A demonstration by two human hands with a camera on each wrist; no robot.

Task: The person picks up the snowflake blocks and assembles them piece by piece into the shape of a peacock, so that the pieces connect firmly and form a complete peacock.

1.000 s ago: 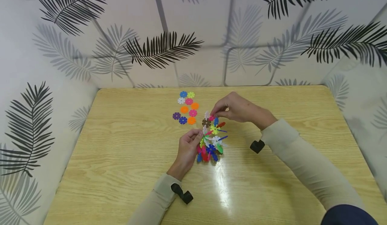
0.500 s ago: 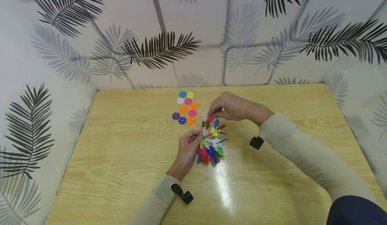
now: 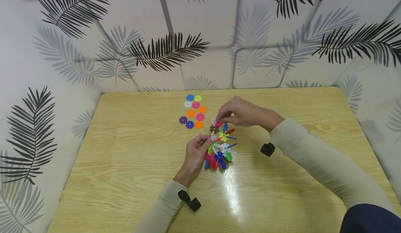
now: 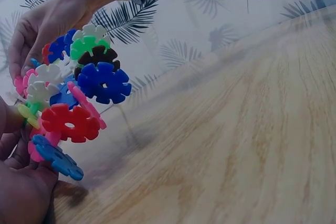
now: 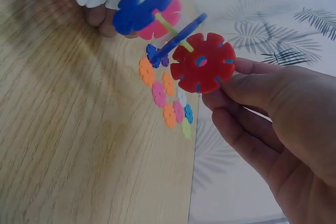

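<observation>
A built-up cluster of flower-shaped interlocking discs (image 3: pixel 219 155), in many colours, stands over the table in the head view. My left hand (image 3: pixel 195 154) grips its left side between thumb and fingers; in the left wrist view a red disc (image 4: pixel 70 123) and a blue disc (image 4: pixel 104 83) jut out from it. At the cluster's far end, my right hand (image 3: pixel 242 112) pinches a pink disc (image 3: pixel 218 124) beside a brown disc (image 3: pixel 214 129). A red disc (image 5: pixel 203 63) covers the right fingertips in the right wrist view, so the exact pinch is hidden there.
Loose flat discs lie behind the cluster, among them an orange disc (image 3: pixel 198 125), a purple disc (image 3: pixel 183 120) and a yellow disc (image 3: pixel 198 98). The wooden table (image 3: pixel 125 149) meets a leaf-patterned wall (image 3: pixel 213 66) at its back edge.
My right hand has shifted slightly left and nearer with the pink disc, which now sits closer to the brown one. The cluster has tilted very little; my left hand keeps its grip.
</observation>
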